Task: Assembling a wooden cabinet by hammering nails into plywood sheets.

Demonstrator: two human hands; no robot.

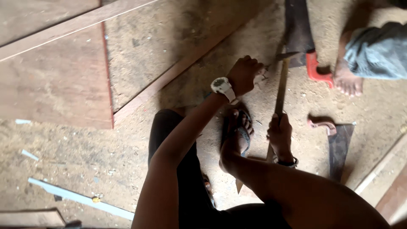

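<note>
The person's bare knee and black shorts fill the bottom of the view, nearest the camera, and both forearms reach away from them over the sandy, sawdust-strewn floor. The right hand, a dark band at its wrist, has its grip closed around a long, narrow, yellowish wooden strip that runs from below the grip up past it. Just beyond that grip, at the strip's far end, the left hand, wearing a white wristwatch, is fisted around a small tool whose dark metal blade crosses the strip. Between the two grips rests the person's sandalled foot. To the right of the grips lie two handsaws, one red-handled, one brown-handled. Beyond them stands another person's bare foot.
</note>
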